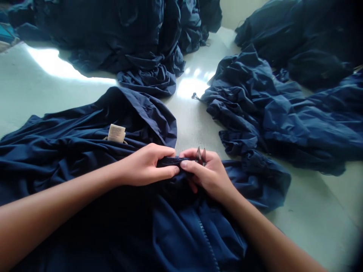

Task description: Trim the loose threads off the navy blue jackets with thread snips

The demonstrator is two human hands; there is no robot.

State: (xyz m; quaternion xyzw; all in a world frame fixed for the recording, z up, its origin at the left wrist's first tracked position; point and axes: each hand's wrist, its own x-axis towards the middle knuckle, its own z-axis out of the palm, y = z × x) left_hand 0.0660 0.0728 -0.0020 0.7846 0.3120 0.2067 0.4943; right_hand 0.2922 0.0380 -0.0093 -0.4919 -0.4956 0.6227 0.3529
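A navy blue jacket (70,151) lies spread on the pale table (25,94) in front of me, its zipper (208,241) running down toward me. My left hand (147,166) is closed, pinching a fold of the jacket's fabric. My right hand (208,173) touches the same fold with thumb and fingers and also holds small metal thread snips (200,155), their two points sticking up. A white care label (116,133) stands up from the jacket behind my left hand.
More navy jackets lie in heaps: a big pile (127,34) at the back, another pile (278,113) at the right with a drawcord toggle (194,96) at its edge, a darker one (312,37) at the far right.
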